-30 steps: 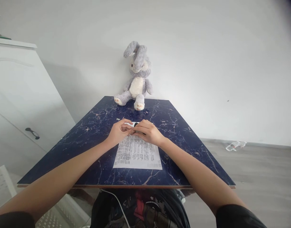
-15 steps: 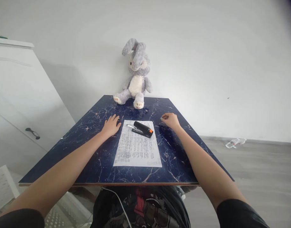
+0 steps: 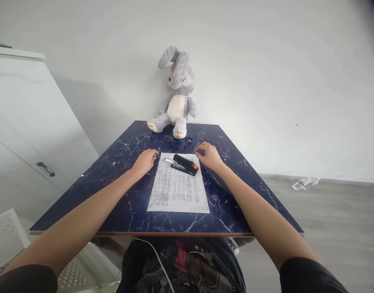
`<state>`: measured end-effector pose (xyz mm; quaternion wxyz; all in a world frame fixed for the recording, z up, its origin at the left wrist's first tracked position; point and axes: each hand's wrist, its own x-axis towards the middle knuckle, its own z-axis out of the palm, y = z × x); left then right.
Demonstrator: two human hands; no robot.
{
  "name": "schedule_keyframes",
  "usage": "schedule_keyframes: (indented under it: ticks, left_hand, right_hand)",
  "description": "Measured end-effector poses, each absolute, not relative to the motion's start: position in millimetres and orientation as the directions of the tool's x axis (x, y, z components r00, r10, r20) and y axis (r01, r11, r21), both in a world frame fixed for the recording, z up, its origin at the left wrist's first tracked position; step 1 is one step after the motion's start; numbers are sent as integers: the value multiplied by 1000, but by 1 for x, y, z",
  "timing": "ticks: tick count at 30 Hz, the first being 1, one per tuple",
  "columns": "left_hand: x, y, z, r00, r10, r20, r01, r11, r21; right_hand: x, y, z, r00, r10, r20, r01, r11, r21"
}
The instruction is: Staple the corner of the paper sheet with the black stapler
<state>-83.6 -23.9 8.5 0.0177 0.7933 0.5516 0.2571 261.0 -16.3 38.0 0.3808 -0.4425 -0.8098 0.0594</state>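
A printed sheet of paper (image 3: pixel 177 195) lies flat on the blue marbled table. Resting on its upper part is a black stapler (image 3: pixel 184 165) with an orange patch, its silvery staple channel exposed. My left hand (image 3: pixel 146 160) rests beside the sheet's upper left corner, fingers loosely bent and apart, with nothing visible in them. Just beyond the upper right corner, my right hand (image 3: pixel 209 155) has thumb and fingertips drawn together in a pinch. Whatever may be between them is too small to make out.
A grey plush rabbit (image 3: pixel 178 95) sits at the table's (image 3: pixel 113 179) far edge against the wall. To the left stands a white cabinet (image 3: pixel 28 106) with a dark handle. Clear plastic packaging (image 3: pixel 304 183) lies on the floor at right. A white cable (image 3: pixel 156 260) hangs in front of me.
My right hand has moved left toward the paper and stapler. My left hand has shifted slightly toward the sheet, its spread fingers now more curled. The stapler stays in place on the paper.
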Motion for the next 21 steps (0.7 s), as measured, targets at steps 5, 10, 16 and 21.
schedule_keyframes:
  ticks: [5, 10, 16, 21]
  left_hand:
    - [-69, -37, 16, 329, 762, 558, 678, -602, 422]
    - [-54, -50, 17, 468, 694, 547, 588, -707, 394]
    - [-47, -49, 11, 545, 694, 471, 572, -718, 396]
    - [-45, -47, 12, 526, 700, 483, 588, -709, 388]
  right_hand:
    - [222, -43, 37, -525, 676, 517, 500, 737, -456]
    - [212, -49, 24, -590, 712, 380, 565, 701, -435]
    - [212, -48, 23, -608, 688, 396, 530, 723, -443]
    - [212, -48, 24, -614, 689, 384, 536, 722, -438]
